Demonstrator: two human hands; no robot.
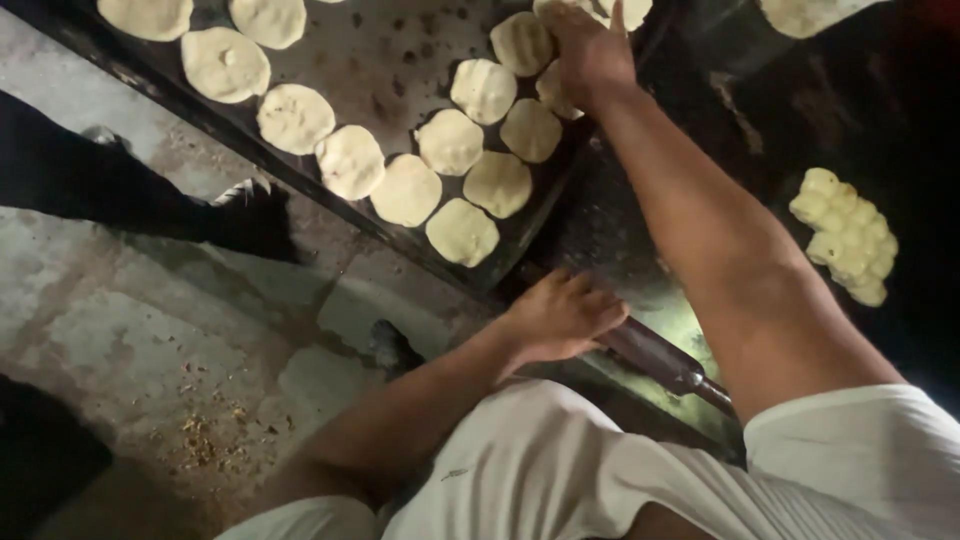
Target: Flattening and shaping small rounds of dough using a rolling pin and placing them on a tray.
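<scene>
- The fingers [585, 18] of the right hand [590, 50] lie stretched forward and close together, pressed flat on the dough discs at the far right end of the griddle; whether they pinch one cannot be told.
- The fingers [590, 305] of the left hand [560, 318] are curled and bunched, resting on the upper end of a dark rolling pin [655, 355] at the near edge of the work surface.
- The flattened dough discs [450, 142], pale and round, lie in rows on the griddle, many touching or just beside each other; the nearest one [462, 232] sits by the griddle's near corner.
- The griddle [385, 55] is a dark, floured metal sheet that runs slantwise from the upper left towards the middle of the view.
- The rolling pin slants down to the right, its thin metal handle passing under the right forearm.
- A cluster of small pale dough balls [845, 235], packed against each other, lies on the dark surface to the right of the right arm, well apart from the griddle.
- Another pale piece of dough [805, 15] shows at the upper right edge.
- The person wears light clothing [560, 470].
- To the left, a stained concrete floor [130, 340] with scattered crumbs, and a dark shoe [250, 215] of another person near the griddle's edge.
</scene>
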